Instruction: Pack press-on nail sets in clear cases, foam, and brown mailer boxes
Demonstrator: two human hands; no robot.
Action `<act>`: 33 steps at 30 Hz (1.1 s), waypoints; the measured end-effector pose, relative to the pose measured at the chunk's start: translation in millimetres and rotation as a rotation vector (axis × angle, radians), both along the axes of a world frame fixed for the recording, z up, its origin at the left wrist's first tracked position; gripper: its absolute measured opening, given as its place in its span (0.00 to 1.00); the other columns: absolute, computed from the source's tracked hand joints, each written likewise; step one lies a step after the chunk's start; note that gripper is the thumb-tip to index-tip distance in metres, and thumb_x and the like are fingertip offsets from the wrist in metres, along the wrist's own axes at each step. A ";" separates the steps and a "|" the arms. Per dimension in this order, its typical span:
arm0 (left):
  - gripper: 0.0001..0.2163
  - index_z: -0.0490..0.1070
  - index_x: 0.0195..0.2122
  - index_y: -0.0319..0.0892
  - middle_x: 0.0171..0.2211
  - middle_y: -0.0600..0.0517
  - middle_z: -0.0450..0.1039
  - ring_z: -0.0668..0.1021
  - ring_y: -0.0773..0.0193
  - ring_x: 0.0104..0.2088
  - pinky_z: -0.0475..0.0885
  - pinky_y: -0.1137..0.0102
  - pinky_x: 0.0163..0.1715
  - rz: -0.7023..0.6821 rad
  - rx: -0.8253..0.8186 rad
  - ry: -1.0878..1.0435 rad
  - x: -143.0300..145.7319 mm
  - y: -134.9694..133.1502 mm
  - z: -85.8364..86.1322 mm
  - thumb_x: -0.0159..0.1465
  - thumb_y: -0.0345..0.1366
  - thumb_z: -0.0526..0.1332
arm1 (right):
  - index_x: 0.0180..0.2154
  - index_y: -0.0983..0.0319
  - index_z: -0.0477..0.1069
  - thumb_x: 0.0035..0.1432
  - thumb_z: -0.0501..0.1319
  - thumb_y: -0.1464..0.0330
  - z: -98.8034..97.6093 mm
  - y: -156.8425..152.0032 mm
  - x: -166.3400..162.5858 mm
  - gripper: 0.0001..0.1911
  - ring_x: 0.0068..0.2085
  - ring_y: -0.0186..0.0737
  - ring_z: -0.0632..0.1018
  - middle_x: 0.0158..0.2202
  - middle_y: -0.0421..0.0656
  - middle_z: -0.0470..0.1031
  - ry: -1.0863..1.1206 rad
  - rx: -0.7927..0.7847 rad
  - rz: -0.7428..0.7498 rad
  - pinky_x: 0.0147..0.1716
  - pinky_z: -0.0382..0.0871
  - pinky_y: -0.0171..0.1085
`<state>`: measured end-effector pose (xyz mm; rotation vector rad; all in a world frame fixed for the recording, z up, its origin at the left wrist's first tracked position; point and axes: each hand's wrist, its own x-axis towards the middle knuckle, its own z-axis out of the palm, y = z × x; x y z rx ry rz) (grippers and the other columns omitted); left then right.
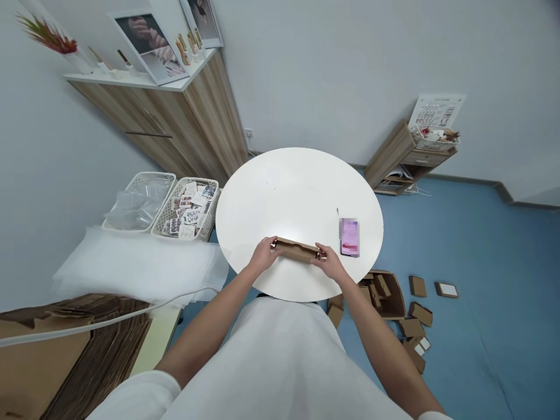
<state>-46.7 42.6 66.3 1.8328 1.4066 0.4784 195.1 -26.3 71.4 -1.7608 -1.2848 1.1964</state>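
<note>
A small brown cardboard box (pixel 296 251), partly folded with its inside showing, is held just over the near part of the round white table (pixel 289 192). My left hand (pixel 264 253) grips its left end, fingers at the far side and thumb on the near side. At the opposite end my right hand (pixel 329 261) has hold of it the same way. To the right of my right hand lies a phone (pixel 349 237) with a pinkish screen, partly blurred out. A tiny dark object (pixel 337 211) sits just beyond the phone.
Left of the table stand a basket of printed cards (pixel 189 211) and a basket of clear bags (pixel 142 198). White foam sheets (pixel 140 265) and stacked flat cardboard (pixel 105 350) lie nearer me. On the right floor are a carton of boxes (pixel 396 297) and several loose boxes (pixel 420 314).
</note>
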 end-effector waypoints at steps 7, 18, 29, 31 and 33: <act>0.18 0.65 0.47 0.44 0.41 0.48 0.68 0.74 0.62 0.35 0.68 0.67 0.38 -0.022 -0.022 0.064 -5.7 10.0 8.8 0.56 0.40 0.59 | 0.46 0.60 0.67 0.49 0.59 0.60 5.0 -15.8 -15.6 0.21 0.42 0.40 0.74 0.46 0.47 0.71 0.112 0.057 -0.219 0.43 0.68 0.43; 0.15 0.68 0.45 0.43 0.36 0.50 0.69 0.73 0.65 0.34 0.68 0.70 0.38 -0.049 0.034 -0.057 -16.6 14.7 -0.6 0.58 0.36 0.55 | 0.40 0.62 0.70 0.49 0.58 0.57 4.9 -14.5 -33.5 0.19 0.39 0.40 0.74 0.40 0.47 0.74 -0.008 0.087 -0.395 0.42 0.67 0.43; 0.17 0.66 0.48 0.42 0.35 0.51 0.70 0.72 0.65 0.34 0.69 0.69 0.38 -0.049 0.014 -0.086 -18.7 16.5 -1.0 0.56 0.34 0.56 | 0.42 0.62 0.69 0.51 0.56 0.57 0.5 -8.9 -39.0 0.20 0.39 0.40 0.73 0.38 0.47 0.73 -0.024 0.146 -0.412 0.41 0.67 0.41; 0.18 0.65 0.48 0.42 0.35 0.51 0.70 0.72 0.65 0.34 0.69 0.69 0.38 -0.053 -0.001 -0.079 -18.9 17.8 -0.4 0.56 0.33 0.56 | 0.44 0.62 0.68 0.51 0.55 0.57 2.9 -8.0 -38.9 0.21 0.38 0.40 0.73 0.37 0.47 0.73 -0.037 0.139 -0.389 0.40 0.67 0.41; 0.19 0.63 0.50 0.43 0.34 0.51 0.69 0.72 0.66 0.33 0.69 0.70 0.38 -0.064 -0.019 -0.073 -19.0 19.1 0.9 0.56 0.34 0.56 | 0.47 0.62 0.66 0.52 0.55 0.57 5.6 -7.4 -37.9 0.23 0.37 0.39 0.73 0.35 0.46 0.73 -0.048 0.130 -0.363 0.39 0.67 0.40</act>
